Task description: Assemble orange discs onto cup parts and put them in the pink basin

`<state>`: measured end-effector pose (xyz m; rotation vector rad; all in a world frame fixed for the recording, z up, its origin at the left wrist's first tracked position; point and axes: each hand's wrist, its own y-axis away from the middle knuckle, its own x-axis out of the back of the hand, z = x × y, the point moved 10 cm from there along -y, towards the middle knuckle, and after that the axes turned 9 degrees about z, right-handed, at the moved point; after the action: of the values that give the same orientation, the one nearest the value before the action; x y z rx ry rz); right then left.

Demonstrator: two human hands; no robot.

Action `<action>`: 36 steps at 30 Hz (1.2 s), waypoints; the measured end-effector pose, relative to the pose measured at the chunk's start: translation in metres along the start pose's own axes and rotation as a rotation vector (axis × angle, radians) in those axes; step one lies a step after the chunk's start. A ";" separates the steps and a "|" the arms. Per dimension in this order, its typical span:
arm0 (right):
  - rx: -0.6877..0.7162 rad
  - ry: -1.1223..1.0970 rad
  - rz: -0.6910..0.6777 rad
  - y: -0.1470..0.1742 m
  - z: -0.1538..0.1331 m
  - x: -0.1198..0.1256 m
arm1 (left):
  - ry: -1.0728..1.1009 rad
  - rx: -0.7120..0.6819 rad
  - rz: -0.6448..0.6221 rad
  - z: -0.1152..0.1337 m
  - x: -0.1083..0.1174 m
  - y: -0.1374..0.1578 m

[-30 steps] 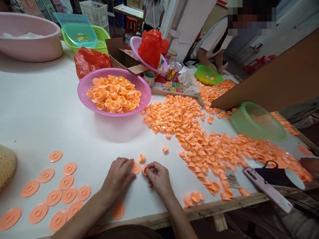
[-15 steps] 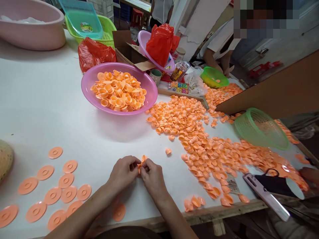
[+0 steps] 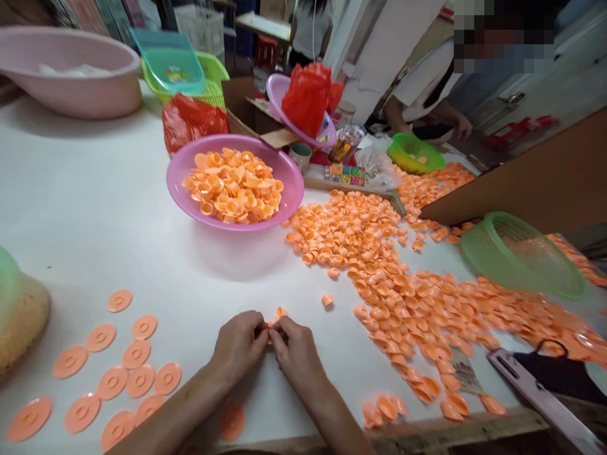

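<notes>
Since the orange piece point(image 3: 270, 326) looks small, my left hand point(image 3: 239, 343) and right hand point(image 3: 298, 346) pinch it between fingertips.

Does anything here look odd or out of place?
The phone lies across the edge of the table, its near end overhanging, which looks precarious. At the back, a purple bowl sits tilted with a red bag in it. Orange cups lie loosely strewn; spilled or poured, I can't tell.
</notes>
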<state>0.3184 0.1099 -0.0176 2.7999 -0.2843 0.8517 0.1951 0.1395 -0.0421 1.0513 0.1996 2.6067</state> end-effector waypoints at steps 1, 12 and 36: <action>-0.008 -0.022 0.004 -0.004 0.001 0.008 | 0.031 0.012 0.019 0.001 0.008 -0.006; -0.055 0.223 0.153 -0.025 0.010 0.025 | 0.202 -0.314 0.417 0.105 0.177 -0.087; -0.424 -0.257 0.042 0.035 0.072 0.025 | -0.243 -0.414 -0.253 -0.013 0.010 0.070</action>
<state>0.3682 0.0554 -0.0578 2.5007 -0.4994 0.3783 0.1618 0.0778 -0.0279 1.0928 -0.2401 2.1453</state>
